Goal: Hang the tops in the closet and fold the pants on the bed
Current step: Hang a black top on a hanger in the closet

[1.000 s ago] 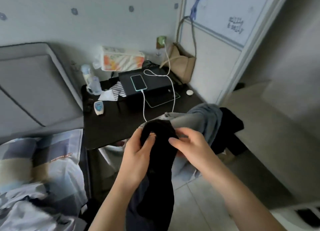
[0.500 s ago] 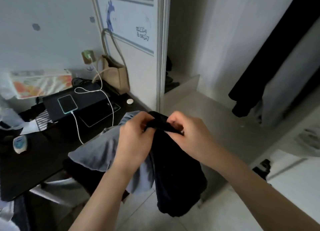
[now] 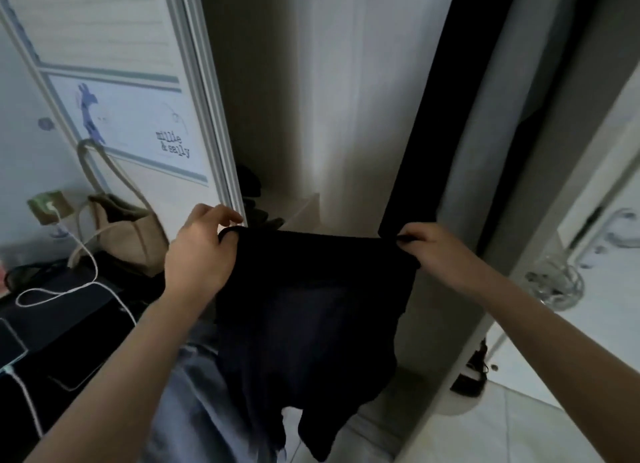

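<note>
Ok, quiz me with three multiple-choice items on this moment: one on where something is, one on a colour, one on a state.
1. Where is the beige tote bag?
A. Left of the closet door frame, beside the dark desk
B. On the closet shelf
C. On the floor by the shoe

2. What colour is the garment that the hands hold?
A. White
B. Black
C. Red

3. How is the garment held?
A. Bunched in one hand
B. Lying on the floor
C. Spread out between both hands by its top edge

Answers:
1 A: the bag stands left of the closet door frame, by the desk.
2 B: the cloth is uniformly dark.
3 C: the left hand and right hand each pinch an upper corner, and the cloth hangs below.
</note>
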The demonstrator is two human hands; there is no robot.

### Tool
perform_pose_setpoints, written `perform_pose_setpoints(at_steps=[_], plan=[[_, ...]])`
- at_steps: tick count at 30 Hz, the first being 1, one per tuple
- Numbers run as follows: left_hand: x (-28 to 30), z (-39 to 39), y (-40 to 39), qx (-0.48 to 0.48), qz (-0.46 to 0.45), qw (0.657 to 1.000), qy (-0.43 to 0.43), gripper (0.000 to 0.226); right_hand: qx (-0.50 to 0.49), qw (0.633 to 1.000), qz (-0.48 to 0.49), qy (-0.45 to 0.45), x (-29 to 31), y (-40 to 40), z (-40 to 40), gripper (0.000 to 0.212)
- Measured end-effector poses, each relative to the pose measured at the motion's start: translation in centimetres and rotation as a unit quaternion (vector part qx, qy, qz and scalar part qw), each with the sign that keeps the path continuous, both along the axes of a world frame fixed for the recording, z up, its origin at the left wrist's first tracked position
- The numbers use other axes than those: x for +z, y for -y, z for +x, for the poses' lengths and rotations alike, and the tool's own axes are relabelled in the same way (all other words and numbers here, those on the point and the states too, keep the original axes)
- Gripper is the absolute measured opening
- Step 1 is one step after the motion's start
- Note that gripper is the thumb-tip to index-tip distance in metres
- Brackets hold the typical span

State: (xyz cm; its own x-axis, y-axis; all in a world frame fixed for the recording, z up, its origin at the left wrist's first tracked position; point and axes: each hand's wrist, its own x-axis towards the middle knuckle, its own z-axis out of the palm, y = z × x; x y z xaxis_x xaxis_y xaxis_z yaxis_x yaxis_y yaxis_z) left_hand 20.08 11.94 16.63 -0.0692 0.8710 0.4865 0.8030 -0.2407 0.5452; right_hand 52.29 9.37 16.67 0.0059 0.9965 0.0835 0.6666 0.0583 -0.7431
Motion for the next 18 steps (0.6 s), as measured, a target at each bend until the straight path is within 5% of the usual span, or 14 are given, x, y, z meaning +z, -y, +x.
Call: perform_pose_setpoints(at_steps=[5,8,14,18], plan=[[1.6,0.7,-5.8,-0.094,-0.114,0.987,-0.058,0.018,-0.040,0.993,0.088,-0.063,6.3,-1.9,-1.6,0.019],[2.0,0.5,-8.5,-0.143,-0.212,0.964,-0.068,0.025,-0.066,0.985,0.156,0.010,9.0,-2.5,-2.3,0.016],[3.8,-0.4,-14.7,-0.196,-0.166,0.957,-0.135,0.006,-0.155,0.942,0.245,0.171,11.7,-4.2,-1.7,0.011],[3.6,-0.1,-17.4,-0.232,-0.278,0.932,0.014,0.014,-0.177,0.949,0.194,0.172,10.0,-5.7,-0.8,0.009]])
